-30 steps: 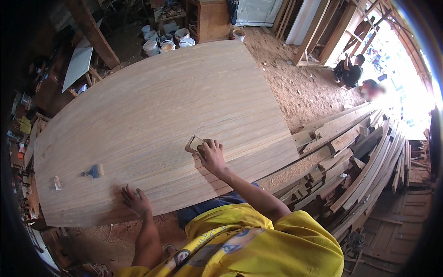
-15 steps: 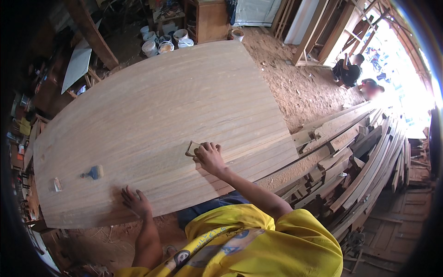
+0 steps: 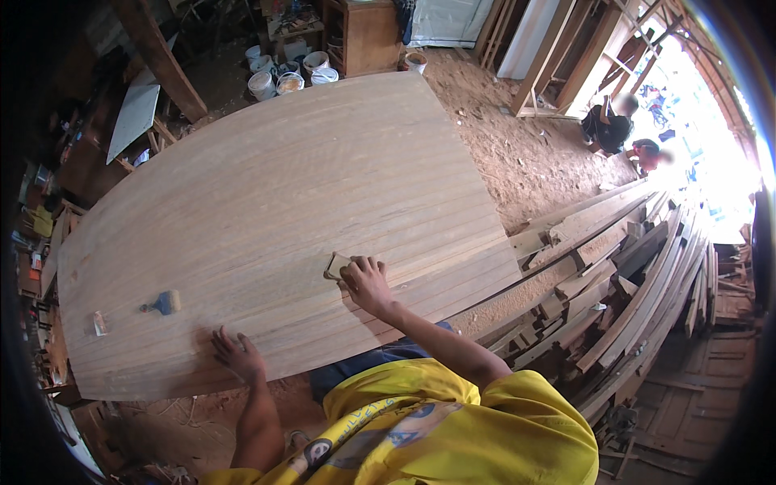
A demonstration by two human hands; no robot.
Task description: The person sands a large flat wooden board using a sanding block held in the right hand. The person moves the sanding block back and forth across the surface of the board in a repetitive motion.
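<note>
A large pale wooden panel point(image 3: 267, 178) with long grain lines lies in front of me. My right hand point(image 3: 368, 284) is closed around a folded tan piece of sandpaper point(image 3: 336, 266) and presses it against the panel, near its near-right part. My left hand point(image 3: 238, 356) rests flat at the panel's near edge, fingers spread and holding nothing. A blue paintbrush point(image 3: 168, 302) with pale bristles lies on the panel beyond that hand. Farther left on the panel is a small whitish and reddish packet point(image 3: 99, 323).
Stacked timber offcuts and long boards point(image 3: 598, 299) crowd the right side, close to the panel. Several white buckets point(image 3: 289, 83) stand past its far edge, beside a wooden cabinet point(image 3: 368, 36). Two people point(image 3: 610, 125) are low to the ground at the bright opening, far right.
My right hand has shifted slightly toward me with the sandpaper, still on the panel. My left hand stays in place. One person at the far right has moved their head.
</note>
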